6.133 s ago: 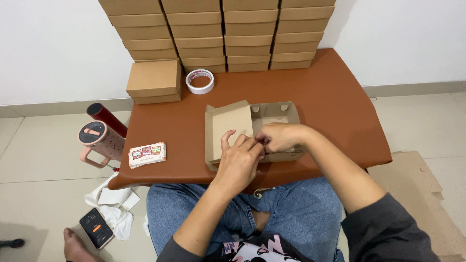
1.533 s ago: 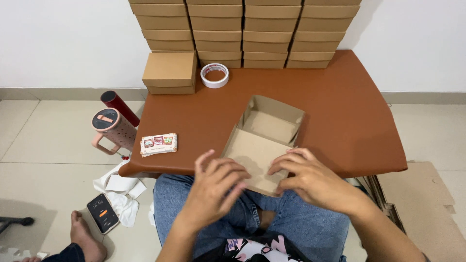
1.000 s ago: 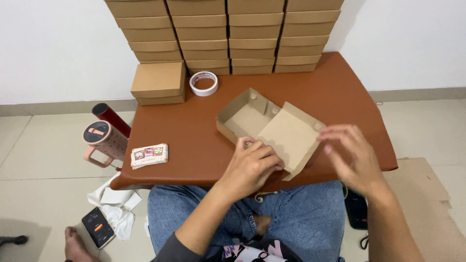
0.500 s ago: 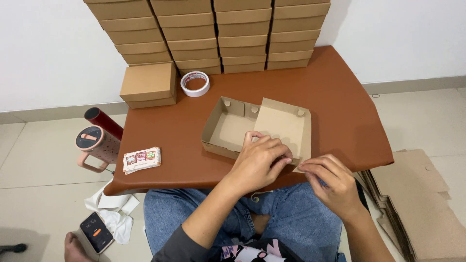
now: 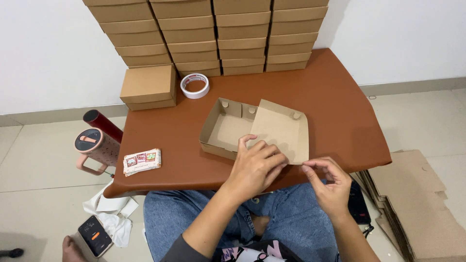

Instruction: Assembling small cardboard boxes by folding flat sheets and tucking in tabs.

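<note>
My left hand [image 5: 255, 165] presses flat on the open cardboard box [image 5: 255, 128]; my right hand [image 5: 327, 184] pinches the lid's near corner. The box sits mid-front on the brown table [image 5: 340, 111], stacked boxes [image 5: 208, 34] against the white wall [image 5: 48, 48].

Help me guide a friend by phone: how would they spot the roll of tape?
Start at the wall of stacked brown boxes at the back of the reddish-brown table. Just in front lies the tape roll, right of a single closed box. It is the only white ring there.
</note>
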